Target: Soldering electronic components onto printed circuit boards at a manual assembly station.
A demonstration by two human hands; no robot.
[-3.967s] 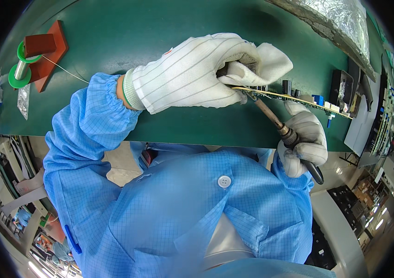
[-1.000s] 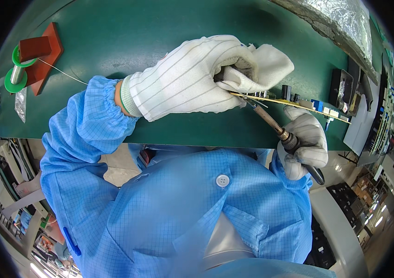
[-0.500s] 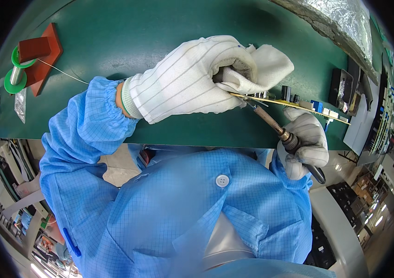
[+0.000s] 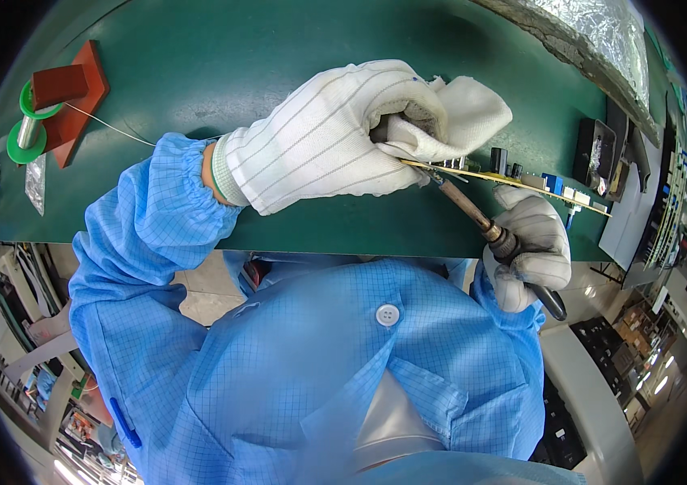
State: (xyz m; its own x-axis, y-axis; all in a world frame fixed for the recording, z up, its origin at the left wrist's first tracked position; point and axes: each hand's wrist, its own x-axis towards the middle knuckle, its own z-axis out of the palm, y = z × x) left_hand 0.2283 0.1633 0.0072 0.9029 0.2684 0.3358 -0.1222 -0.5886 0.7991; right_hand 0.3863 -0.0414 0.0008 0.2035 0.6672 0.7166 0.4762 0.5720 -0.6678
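My left hand, in a white striped glove, is closed on the left end of a circuit board. The board stands nearly edge-on to me, tilted down to the right, with components on its far side. My right hand, also gloved, wraps the dark handle of a soldering iron. Its tip reaches the board's near face beside my left fingers; the exact contact point is too small to make out. A thin solder wire runs from a green-ended spool and disappears behind my left sleeve.
The spool sits on a red-brown stand at the left of the green table. A small black box lies at the right, near a foil-covered block. More circuit boards stand at the far right. The table's front edge runs close to my body.
The soldering iron and my right hand have shifted slightly up and to the left, bringing the tip closer to the board. My left hand and the board have hardly moved.
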